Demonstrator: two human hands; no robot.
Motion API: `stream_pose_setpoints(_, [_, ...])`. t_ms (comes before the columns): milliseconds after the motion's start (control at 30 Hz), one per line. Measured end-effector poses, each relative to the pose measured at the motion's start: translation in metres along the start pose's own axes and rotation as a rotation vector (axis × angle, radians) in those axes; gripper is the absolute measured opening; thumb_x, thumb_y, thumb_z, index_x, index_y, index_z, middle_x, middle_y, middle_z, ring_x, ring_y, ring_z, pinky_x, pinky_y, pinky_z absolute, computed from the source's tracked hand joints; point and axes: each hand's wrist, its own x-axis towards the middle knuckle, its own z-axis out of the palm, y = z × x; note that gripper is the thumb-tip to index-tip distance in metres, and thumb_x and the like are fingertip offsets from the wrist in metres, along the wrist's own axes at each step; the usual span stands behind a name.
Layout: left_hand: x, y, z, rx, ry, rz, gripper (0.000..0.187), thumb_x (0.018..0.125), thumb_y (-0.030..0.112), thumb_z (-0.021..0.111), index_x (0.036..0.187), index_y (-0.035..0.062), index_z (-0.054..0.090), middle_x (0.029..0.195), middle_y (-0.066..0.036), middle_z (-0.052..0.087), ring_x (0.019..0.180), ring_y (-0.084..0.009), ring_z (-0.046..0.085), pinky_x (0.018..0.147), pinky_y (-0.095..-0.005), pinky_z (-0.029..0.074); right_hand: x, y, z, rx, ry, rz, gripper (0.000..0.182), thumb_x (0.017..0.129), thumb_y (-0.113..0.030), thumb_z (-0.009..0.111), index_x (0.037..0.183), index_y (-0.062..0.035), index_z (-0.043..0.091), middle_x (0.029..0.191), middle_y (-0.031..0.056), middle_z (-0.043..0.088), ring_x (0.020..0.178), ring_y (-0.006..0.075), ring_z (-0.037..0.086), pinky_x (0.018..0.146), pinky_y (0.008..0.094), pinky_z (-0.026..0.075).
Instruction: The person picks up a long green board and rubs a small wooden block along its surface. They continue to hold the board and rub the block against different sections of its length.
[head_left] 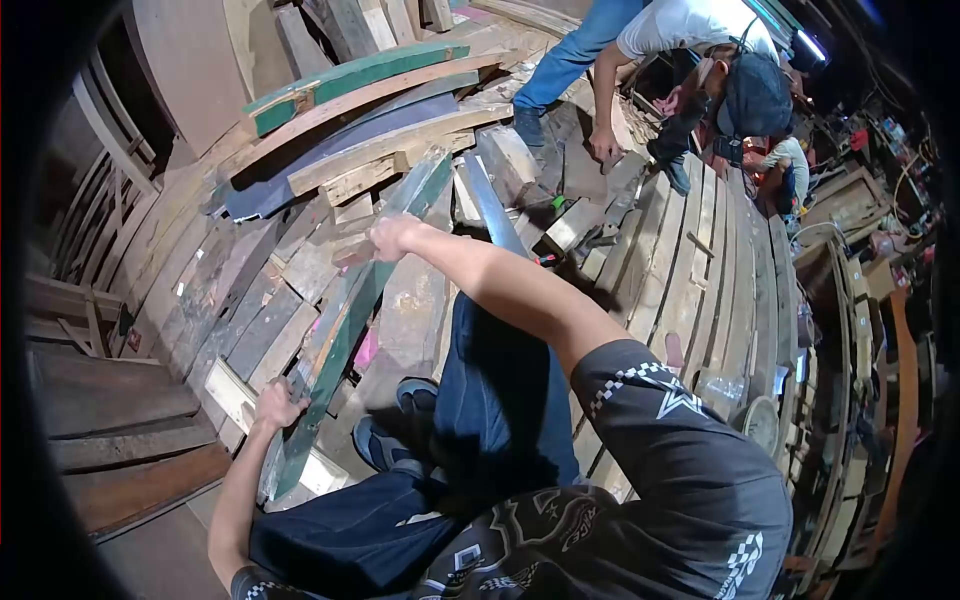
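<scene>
A long plank with a worn green face (345,335) slants from the wood pile down beside my legs. At its lower part my left hand (281,404) is closed round the edge, thumb lying toward the green face. Higher up, my right hand (395,239) is closed over the same plank, its fingers mostly hidden from above. A small brown wooden block (352,250) shows right beside those fingers; I cannot tell whether the hand grips the block or the plank. My legs and sandalled feet are to the right of the plank.
Stacked boards (375,125), one with a green face, lie ahead. A blue-grey metal strip (490,205) lies right of the plank. A person in jeans and a cap (765,95) bends over wood at upper right; another crouches farther back. Slatted planks (690,270) run along the right.
</scene>
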Motion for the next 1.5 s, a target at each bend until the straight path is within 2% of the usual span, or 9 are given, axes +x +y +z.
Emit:
stream_pose_setpoints(233, [0.008, -0.015, 0.011, -0.053, -0.043, 0.039, 0.057, 0.074, 0.045, 0.075, 0.106, -0.0004, 0.058, 0.103, -0.024, 0.065, 0.101, -0.0375, 0.064, 0.086, -0.0446, 0.050, 0.009, 0.003, 0.009, -0.022, -0.026, -0.017, 0.052, 0.088, -0.041, 0.055, 0.127, -0.0056, 0.057, 0.125, 0.0168, 0.061, 0.117, 0.0315, 0.059, 0.096, 0.0463, 0.048])
stream_pose_setpoints(333, [0.006, -0.012, 0.009, -0.014, -0.057, 0.044, 0.058, 0.076, 0.047, 0.073, 0.107, 0.0003, 0.057, 0.108, -0.023, 0.064, 0.103, -0.0372, 0.063, 0.087, -0.0449, 0.050, -0.002, 0.000, 0.008, 0.014, 0.100, -0.029, 0.043, 0.083, -0.029, 0.056, 0.116, -0.0036, 0.065, 0.116, 0.0176, 0.067, 0.109, 0.0326, 0.064, 0.092, 0.0422, 0.051])
stream_pose_setpoints(600, [-0.002, -0.003, -0.003, 0.009, -0.113, 0.025, 0.061, 0.081, 0.049, 0.068, 0.112, -0.0015, 0.055, 0.115, -0.023, 0.062, 0.111, -0.0365, 0.060, 0.092, -0.0445, 0.048, 0.006, 0.004, 0.014, -0.015, 0.036, -0.009, 0.061, 0.087, -0.038, 0.056, 0.138, -0.0047, 0.047, 0.126, 0.0178, 0.061, 0.116, 0.0325, 0.060, 0.095, 0.0444, 0.049])
stream_pose_setpoints(667, [-0.003, -0.003, -0.003, 0.013, -0.101, 0.036, 0.062, 0.081, 0.049, 0.068, 0.113, -0.0022, 0.055, 0.115, -0.023, 0.063, 0.110, -0.0366, 0.060, 0.093, -0.0445, 0.048, 0.009, 0.002, 0.009, -0.009, -0.071, 0.001, 0.063, 0.091, -0.044, 0.055, 0.141, -0.0072, 0.043, 0.131, 0.0205, 0.056, 0.121, 0.0338, 0.056, 0.099, 0.0441, 0.047])
stream_pose_setpoints(867, [0.002, -0.008, 0.001, 0.006, -0.116, 0.016, 0.061, 0.078, 0.051, 0.070, 0.112, 0.0019, 0.057, 0.111, -0.019, 0.065, 0.109, -0.0336, 0.061, 0.091, -0.0420, 0.048, 0.004, -0.001, 0.009, -0.008, -0.048, 0.009, 0.067, 0.091, -0.044, 0.053, 0.142, -0.0027, 0.039, 0.125, 0.0207, 0.060, 0.116, 0.0349, 0.059, 0.097, 0.0439, 0.048])
stream_pose_setpoints(1100, [0.001, -0.012, 0.004, -0.118, 0.008, 0.044, 0.063, 0.071, 0.039, 0.079, 0.114, 0.0014, 0.053, 0.115, -0.018, 0.055, 0.109, -0.0368, 0.058, 0.091, -0.0448, 0.049, 0.019, 0.008, 0.021, -0.050, -0.046, -0.050, 0.067, 0.090, -0.042, 0.052, 0.138, 0.0037, 0.040, 0.126, 0.0255, 0.058, 0.109, 0.0354, 0.063, 0.092, 0.0422, 0.051])
stream_pose_setpoints(1333, [-0.008, 0.002, 0.003, -0.034, 0.154, 0.154, 0.061, 0.070, 0.036, 0.080, 0.115, 0.0033, 0.053, 0.118, -0.019, 0.053, 0.110, -0.0388, 0.057, 0.091, -0.0477, 0.049, 0.007, 0.001, 0.008, 0.218, -0.177, 0.024, 0.071, 0.088, -0.041, 0.057, 0.136, 0.0084, 0.041, 0.126, 0.0257, 0.058, 0.115, 0.0348, 0.059, 0.097, 0.0402, 0.049])
stream_pose_setpoints(1433, [-0.005, 0.001, 0.004, -0.056, 0.135, 0.152, 0.060, 0.071, 0.035, 0.080, 0.114, 0.0020, 0.054, 0.116, -0.019, 0.054, 0.109, -0.0383, 0.057, 0.091, -0.0481, 0.049, 0.023, 0.003, 0.023, 0.040, 0.010, -0.043, 0.041, 0.084, -0.029, 0.058, 0.110, 0.0015, 0.067, 0.112, 0.0190, 0.067, 0.091, 0.0294, 0.070, 0.073, 0.0387, 0.058])
stream_pose_setpoints(1500, [-0.006, 0.003, 0.003, -0.049, 0.140, 0.154, 0.059, 0.071, 0.034, 0.080, 0.114, 0.0016, 0.054, 0.115, -0.020, 0.054, 0.109, -0.0383, 0.057, 0.091, -0.0483, 0.049, 0.024, 0.006, 0.022, 0.032, -0.005, -0.079, 0.060, 0.085, -0.038, 0.060, 0.125, 0.0057, 0.052, 0.119, 0.0251, 0.062, 0.107, 0.0347, 0.062, 0.091, 0.0395, 0.051])
